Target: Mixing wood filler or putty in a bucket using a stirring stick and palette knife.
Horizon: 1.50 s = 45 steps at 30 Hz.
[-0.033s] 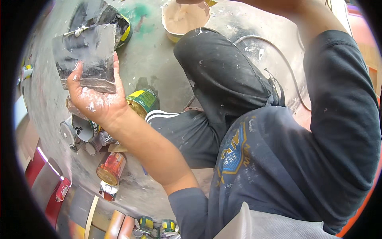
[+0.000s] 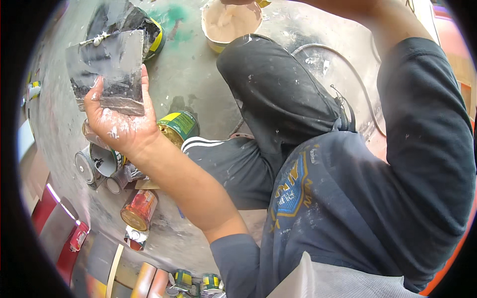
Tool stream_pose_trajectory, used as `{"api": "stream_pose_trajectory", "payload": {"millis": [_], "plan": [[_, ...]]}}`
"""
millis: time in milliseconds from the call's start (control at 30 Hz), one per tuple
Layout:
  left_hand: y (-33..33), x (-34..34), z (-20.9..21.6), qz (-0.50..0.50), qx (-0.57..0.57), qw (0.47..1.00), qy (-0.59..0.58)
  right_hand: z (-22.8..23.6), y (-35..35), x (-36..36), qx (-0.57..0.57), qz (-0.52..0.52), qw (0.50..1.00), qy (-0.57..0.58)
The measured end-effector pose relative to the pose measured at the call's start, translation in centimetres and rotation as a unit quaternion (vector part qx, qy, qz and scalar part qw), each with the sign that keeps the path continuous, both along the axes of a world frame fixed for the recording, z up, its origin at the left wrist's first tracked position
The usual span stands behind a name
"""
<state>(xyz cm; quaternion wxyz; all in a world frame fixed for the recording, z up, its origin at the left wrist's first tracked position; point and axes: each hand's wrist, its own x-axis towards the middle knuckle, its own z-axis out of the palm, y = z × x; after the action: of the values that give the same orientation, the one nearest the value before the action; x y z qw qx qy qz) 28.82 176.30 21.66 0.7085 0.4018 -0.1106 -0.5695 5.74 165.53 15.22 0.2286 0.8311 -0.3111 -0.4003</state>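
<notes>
My left hand, its palm spotted with white, grips a thin flat board smeared grey and black. A small dab of white paste clings to the board's far edge. Thumb and fingers close on its near end. Across at the top edge, my right hand is mostly cut off by the frame, so its fingers and anything in them cannot be made out. Below that edge stands an open tub of pale pinkish paste, nearest to my right hand.
Beyond the board lies a tipped black-crusted bucket. A green-and-yellow can, a reddish can and an open grey can lie by my left forearm. A hose curves over the floor right of my knee.
</notes>
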Motion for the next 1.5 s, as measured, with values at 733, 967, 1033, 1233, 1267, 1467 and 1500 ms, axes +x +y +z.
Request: {"api": "stream_pose_trajectory", "payload": {"millis": [733, 967, 1033, 1233, 1267, 1467, 1500], "plan": [[-1.2, -0.7, 0.1, -0.024, -0.005, 0.999, 0.03, -2.4, -0.4, -6.8, 0.013, -0.105, 0.977, -0.182], [-1.6, -0.6, -0.2, -0.012, -0.006, 0.999, 0.041, 1.9, 0.7, -6.5, 0.06, -0.002, 0.997, -0.046], [-1.5, -0.9, -0.3, -0.003, -0.007, 1.0, 0.03, 5.4, 0.5, -4.1, 0.047, 0.037, 0.998, -0.012], [-1.8, -0.5, -0.6, 0.009, 0.005, 1.0, 0.021, 3.7, -0.6, 0.9, 0.0, 0.096, 0.995, 0.015], [-1.8, -0.4, -0.7, 0.009, 0.006, 1.0, 0.02, 2.3, -0.9, 1.2, 0.002, 0.086, 0.996, 0.011], [-2.1, 0.0, -1.0, 0.01, -0.005, 1.0, 0.012, -2.2, -2.1, 0.4, 0.043, 0.021, 0.998, -0.03], [-2.3, 0.1, -1.2, 0.005, -0.001, 1.0, 0.017, -2.5, -2.1, -0.1, 0.055, 0.008, 0.998, -0.036]]}}
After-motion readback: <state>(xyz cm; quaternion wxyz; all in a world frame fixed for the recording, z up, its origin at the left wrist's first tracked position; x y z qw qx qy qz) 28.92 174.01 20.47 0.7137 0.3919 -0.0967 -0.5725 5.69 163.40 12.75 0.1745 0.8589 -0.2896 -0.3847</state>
